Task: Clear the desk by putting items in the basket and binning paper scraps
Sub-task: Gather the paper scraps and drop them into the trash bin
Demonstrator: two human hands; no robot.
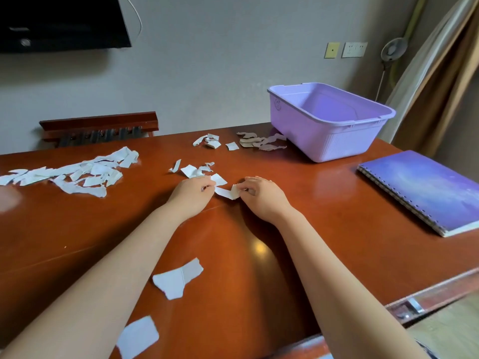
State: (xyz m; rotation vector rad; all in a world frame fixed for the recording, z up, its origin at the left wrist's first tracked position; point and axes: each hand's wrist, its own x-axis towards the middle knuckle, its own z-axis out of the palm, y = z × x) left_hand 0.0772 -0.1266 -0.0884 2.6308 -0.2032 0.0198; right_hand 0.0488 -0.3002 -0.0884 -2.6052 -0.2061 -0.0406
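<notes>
White paper scraps lie across the brown desk [298,229]. My left hand [193,193] and my right hand [261,194] meet at the desk's middle, each pinching an end of a white paper scrap [225,192]. More small scraps [193,170] lie just beyond my hands. A big pile of white scraps [77,172] spreads at the left. White bits [211,141] and brownish bits [261,142] lie at the back beside the lilac plastic basket [324,141], whose visible inside is bare. Two larger scraps [178,281] [137,336] sit near the front edge.
A purple spiral notebook [425,190] lies at the right of the desk. A dark wooden chair back [99,128] stands behind the desk at the left. A black screen [59,22] hangs on the wall. A curtain [438,73] hangs at the right.
</notes>
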